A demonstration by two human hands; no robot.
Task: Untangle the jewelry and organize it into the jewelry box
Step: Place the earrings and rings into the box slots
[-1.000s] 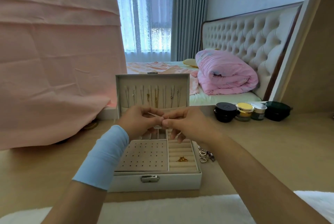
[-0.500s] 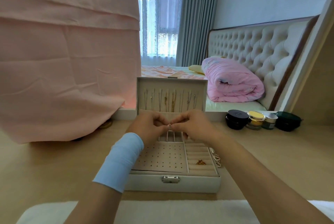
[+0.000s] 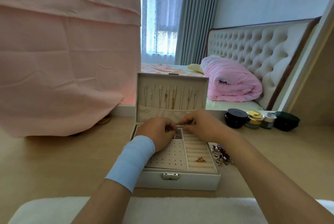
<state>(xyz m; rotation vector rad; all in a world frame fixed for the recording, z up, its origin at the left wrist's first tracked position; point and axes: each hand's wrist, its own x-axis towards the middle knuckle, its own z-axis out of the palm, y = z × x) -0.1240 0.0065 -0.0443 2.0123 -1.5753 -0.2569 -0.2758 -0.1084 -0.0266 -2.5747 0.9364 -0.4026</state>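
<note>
A white jewelry box (image 3: 180,181) stands open on the wooden desk, its lid (image 3: 172,93) upright with several thin chains hanging inside. My left hand (image 3: 159,132) and my right hand (image 3: 200,126) meet over the box's back compartments, fingertips pinched together on a small thin piece of jewelry that is mostly hidden. A gold piece (image 3: 200,159) lies in the ring rolls on the right side. The perforated earring panel (image 3: 169,157) is bare. A tangled pile of jewelry (image 3: 221,155) with heart charms lies on the desk just right of the box.
Several cosmetic jars (image 3: 253,119) stand at the back right of the desk. A pink cloth (image 3: 63,61) hangs at the left, down to the desk. A white fluffy mat (image 3: 162,209) runs along the near edge. A bed lies beyond.
Both hands have come down from in front of the lid to just above the box's back compartments, still pinched together. The camera has shifted, so the box sits further right in view.
</note>
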